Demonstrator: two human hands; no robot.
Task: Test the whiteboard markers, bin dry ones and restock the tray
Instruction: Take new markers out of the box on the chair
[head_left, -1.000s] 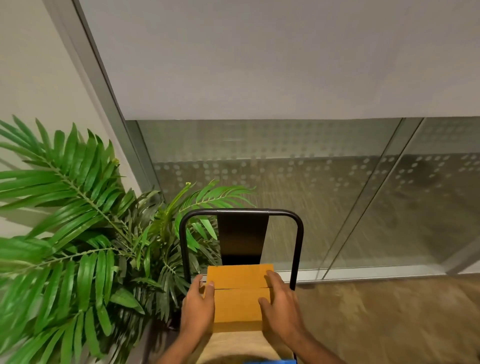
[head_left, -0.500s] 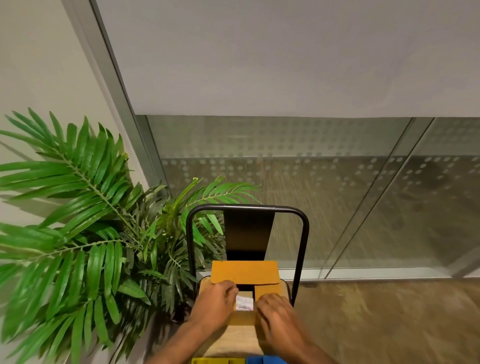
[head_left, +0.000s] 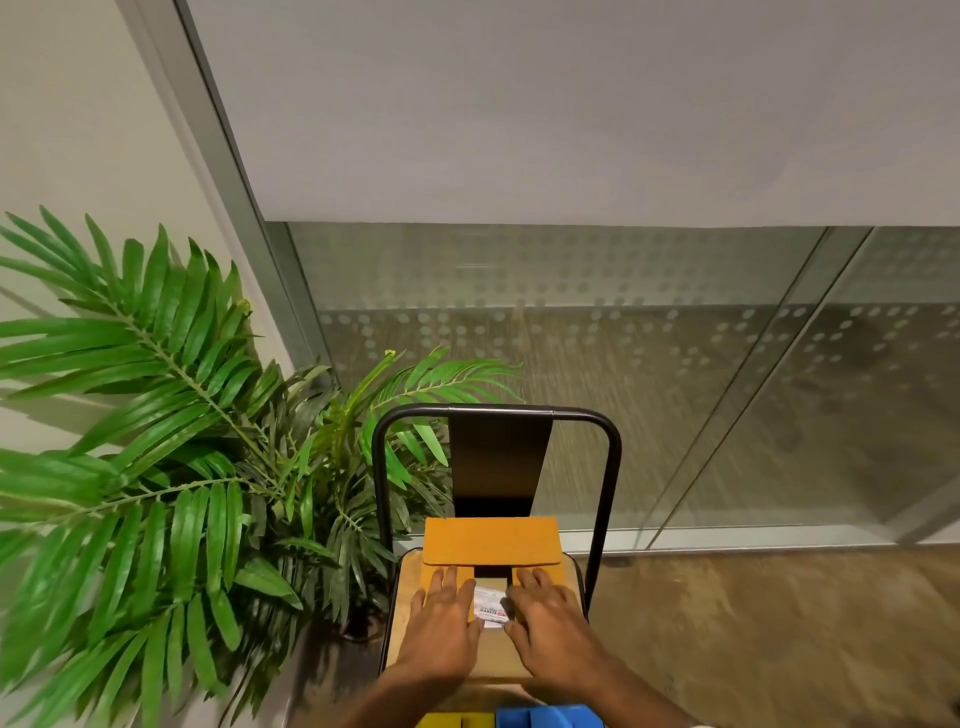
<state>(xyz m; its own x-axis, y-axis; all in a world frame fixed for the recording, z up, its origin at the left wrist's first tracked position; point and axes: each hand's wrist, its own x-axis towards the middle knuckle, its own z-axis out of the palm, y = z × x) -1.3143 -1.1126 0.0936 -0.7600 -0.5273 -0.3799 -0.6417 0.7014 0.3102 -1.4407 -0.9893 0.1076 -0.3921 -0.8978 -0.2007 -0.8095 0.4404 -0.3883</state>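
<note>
The cardboard box (head_left: 491, 540) is sitting on the chair (head_left: 408, 587), with its far flap folded back. The left hand (head_left: 441, 616) and the right hand (head_left: 553, 610) are pressing the side flaps down, fingers straight, gripping nothing. The marker pack (head_left: 491, 609) is lying inside, between them, equally near both.

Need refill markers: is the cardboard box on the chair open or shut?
Open. The cardboard box has its far flap folded back; a white marker pack shows between the left hand and right hand.
</note>
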